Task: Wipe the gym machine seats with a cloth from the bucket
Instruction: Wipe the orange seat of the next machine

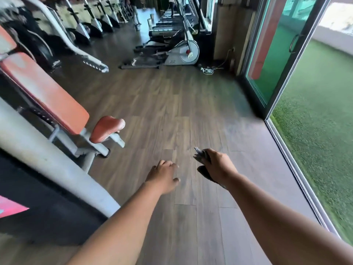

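My right hand (pixel 216 165) is closed around a dark grey cloth (pixel 201 156), whose ends stick out above and below my fist. My left hand (pixel 164 176) hangs beside it over the wooden floor, fingers loosely curled and holding nothing. To the left stands a gym bench with a long orange back pad (pixel 44 92) and a small orange seat (pixel 107 128) on a grey metal frame. Both hands are well to the right of the seat and apart from it. No bucket is in view.
A thick grey machine frame (pixel 47 161) runs along the lower left. Exercise bikes (pixel 91 25) and a cross trainer (pixel 183 52) stand at the back, with a person's legs (pixel 136 16) far off. An open sliding glass door (pixel 277 54) on the right leads onto green turf (pixel 321 131).
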Demonstrator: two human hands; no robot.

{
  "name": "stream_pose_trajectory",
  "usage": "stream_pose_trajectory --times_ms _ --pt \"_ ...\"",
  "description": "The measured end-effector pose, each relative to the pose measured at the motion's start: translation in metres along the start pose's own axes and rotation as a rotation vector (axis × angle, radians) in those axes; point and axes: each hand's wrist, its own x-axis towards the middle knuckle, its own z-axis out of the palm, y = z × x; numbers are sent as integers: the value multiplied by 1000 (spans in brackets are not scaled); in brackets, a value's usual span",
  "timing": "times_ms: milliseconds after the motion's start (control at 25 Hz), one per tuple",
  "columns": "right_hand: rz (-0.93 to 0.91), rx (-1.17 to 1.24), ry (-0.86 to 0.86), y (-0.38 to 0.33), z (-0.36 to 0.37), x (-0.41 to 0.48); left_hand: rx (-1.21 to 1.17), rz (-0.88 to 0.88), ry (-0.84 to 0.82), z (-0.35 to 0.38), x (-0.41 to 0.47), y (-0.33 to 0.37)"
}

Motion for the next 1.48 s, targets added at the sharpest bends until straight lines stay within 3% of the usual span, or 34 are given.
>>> stream_pose_trajectory --times_ms 240,560,880,1240,1480 --pt "-76 6 -65 -7 -11 178 -38 -81 30 -38 143 -37" --pt "-124 16 -72 -49 11 424 -59 -157 45 -96 341 -158" --pt "-277 20 -242 -109 62 661 -121 -380 122 -136 494 -281" --pt "-698 -183 -606 -232 165 852 -302 -852 231 -148 551 -400" --pt "-805 -147 -713 -310 271 911 -378 -1073 176 -116 554 -508"
